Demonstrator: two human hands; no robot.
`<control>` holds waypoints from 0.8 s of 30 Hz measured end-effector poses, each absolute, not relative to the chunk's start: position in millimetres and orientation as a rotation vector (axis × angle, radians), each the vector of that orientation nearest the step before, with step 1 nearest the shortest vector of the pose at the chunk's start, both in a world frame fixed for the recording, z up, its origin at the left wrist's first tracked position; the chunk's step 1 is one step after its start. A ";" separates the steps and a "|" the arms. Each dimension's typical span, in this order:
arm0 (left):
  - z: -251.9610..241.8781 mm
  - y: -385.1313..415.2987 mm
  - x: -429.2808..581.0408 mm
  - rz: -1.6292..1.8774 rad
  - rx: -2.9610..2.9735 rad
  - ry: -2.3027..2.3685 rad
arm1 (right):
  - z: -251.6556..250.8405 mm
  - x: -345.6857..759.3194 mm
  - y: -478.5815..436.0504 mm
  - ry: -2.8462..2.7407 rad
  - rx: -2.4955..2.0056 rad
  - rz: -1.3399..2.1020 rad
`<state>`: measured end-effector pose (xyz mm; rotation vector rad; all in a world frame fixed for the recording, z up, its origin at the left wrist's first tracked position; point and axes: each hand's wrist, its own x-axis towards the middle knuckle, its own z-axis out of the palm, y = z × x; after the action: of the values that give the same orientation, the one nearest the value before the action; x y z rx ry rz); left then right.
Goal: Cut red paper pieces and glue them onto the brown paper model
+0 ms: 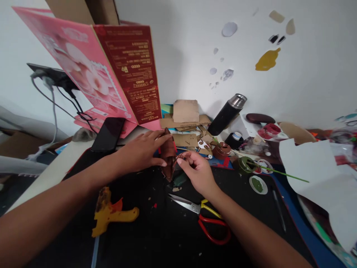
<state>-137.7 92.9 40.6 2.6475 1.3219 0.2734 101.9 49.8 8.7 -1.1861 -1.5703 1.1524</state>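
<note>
Both hands on brown piece.
My left hand and right hand pinch the brown piece between them; scissors lie just below my right hand.

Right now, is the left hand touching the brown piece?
Touching. In the head view the left hand lays its fingers on the brown piece, thumb against its side.

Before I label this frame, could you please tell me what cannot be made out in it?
Head view only:
The brown piece in the left hand: what it is, blurred.
The right hand: curled fingers hide whether it grips the piece.
The red box panel: print too small.
The scissors: handle partly under the right forearm.
</note>
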 end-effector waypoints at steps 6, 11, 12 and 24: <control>65.3 64.4 -143.5 0.494 2.822 1.123 | -1.5 99.3 49.6 -1.645 -1.213 1.109; 56.7 49.5 -137.6 0.289 2.980 0.745 | -5.4 99.9 48.2 -1.691 -1.234 1.088; 51.7 49.3 -135.3 0.274 3.006 0.734 | -5.6 99.5 48.1 -1.707 -1.234 1.080; 25.3 50.2 -129.4 0.260 3.154 0.677 | -5.9 97.4 46.3 -1.841 -1.224 0.973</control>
<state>-129.4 50.2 25.3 3.1540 0.6766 0.2604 97.4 46.3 -5.9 -1.2236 -1.8410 0.9735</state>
